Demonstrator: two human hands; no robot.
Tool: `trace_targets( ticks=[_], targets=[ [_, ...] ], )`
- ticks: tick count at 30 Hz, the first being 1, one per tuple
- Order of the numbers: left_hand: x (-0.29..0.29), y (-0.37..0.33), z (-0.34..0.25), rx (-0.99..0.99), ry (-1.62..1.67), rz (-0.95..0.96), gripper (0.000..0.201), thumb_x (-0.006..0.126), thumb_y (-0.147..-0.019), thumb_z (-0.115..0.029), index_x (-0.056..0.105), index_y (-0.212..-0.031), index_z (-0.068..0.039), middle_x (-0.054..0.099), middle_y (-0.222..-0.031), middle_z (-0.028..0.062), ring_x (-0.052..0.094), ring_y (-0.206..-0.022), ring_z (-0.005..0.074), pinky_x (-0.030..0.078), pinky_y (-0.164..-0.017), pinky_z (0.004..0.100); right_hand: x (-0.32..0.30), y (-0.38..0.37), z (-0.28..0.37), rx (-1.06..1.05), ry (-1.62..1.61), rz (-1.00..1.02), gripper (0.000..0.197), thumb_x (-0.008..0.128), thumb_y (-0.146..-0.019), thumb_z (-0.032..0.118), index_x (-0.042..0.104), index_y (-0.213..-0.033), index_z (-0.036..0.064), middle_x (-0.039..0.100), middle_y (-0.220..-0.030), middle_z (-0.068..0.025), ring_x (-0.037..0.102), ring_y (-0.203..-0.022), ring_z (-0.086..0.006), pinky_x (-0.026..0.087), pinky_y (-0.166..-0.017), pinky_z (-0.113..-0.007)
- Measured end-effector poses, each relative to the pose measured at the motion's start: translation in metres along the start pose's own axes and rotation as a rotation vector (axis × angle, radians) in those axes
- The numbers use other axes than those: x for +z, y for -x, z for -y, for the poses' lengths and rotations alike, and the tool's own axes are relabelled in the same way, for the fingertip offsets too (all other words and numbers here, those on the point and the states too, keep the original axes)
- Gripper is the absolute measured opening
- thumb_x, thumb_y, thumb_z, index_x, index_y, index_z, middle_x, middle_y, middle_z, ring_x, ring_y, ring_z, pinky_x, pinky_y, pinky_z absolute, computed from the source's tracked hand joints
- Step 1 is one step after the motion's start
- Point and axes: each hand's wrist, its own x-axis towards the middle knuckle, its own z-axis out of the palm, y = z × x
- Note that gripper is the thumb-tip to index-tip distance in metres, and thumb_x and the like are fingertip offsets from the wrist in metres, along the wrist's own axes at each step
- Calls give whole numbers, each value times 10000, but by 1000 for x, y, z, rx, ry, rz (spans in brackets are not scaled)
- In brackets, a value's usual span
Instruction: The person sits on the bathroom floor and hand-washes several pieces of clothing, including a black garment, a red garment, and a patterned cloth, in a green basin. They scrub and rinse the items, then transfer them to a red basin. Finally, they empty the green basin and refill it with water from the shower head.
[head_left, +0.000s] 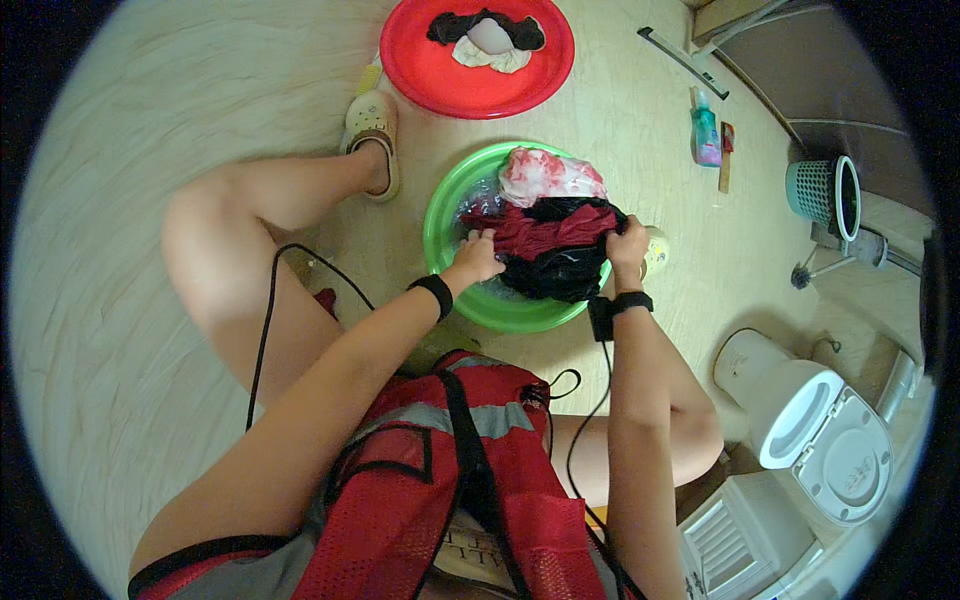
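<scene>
In front of me stands a green basin [437, 222] with sudsy water and wet laundry in it. A dark red garment [545, 232] lies stretched across black cloth [548, 277], and a white cloth with red patches [550, 177] is bunched at the far side. My left hand [478, 258] is closed at the left end of the dark red garment, fingers curled over the wet fabric. At the basin's right side my right hand [627, 248] grips the bunched end of the dark red garment, with black cloth right beside its fingers.
Beyond the green basin is a red basin [420, 85] holding small dark and white garments [490, 45]. To the right are a detergent bottle [706, 135], a brush [726, 160], a squeegee [683, 62], a basket [812, 190] and a toilet [800, 415]. Black cables hang by both arms.
</scene>
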Motion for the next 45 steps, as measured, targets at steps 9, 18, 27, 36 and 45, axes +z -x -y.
trace_targets(
  ticks=[9,18,27,36,45],
  targets=[
    [32,-33,16,-29,-176,-82,806,728,-637,-161,297,-1313,-72,206,-1407,209,348,-1190,436,415,-903,470,50,15,5,158,198,131,182,410,-824,70,393,-972,-34,585,-871,-285,580,-804,-439,470,-701,-490],
    [-13,-40,5,10,331,-75,324,633,-639,-298,655,-831,-38,635,-759,185,627,-723,313,482,-690,398,37,13,26,101,432,255,165,420,-835,69,425,-979,-11,605,-914,-217,614,-820,-330,516,-601,-423],
    [-105,32,-75,438,675,-1,235,597,-640,-198,609,-736,17,578,-592,81,545,-552,149,439,-551,304,-26,69,122,-616,-222,287,699,753,-600,158,444,-1204,-7,451,-1221,-214,441,-1135,-345,354,-972,-408],
    [-175,97,-114,655,807,74,208,557,-710,-69,614,-891,15,612,-791,25,550,-703,95,457,-648,251,-55,76,130,-174,-1004,516,269,503,-862,74,548,-1118,4,610,-1007,-35,555,-906,-128,440,-816,-276],
    [-221,175,-163,778,871,85,252,613,-817,-185,587,-987,-1,616,-904,36,563,-825,102,449,-756,254,-182,107,196,-70,-1288,568,265,482,-898,153,540,-1122,25,611,-994,-36,577,-880,-113,459,-763,-249]
  ],
)
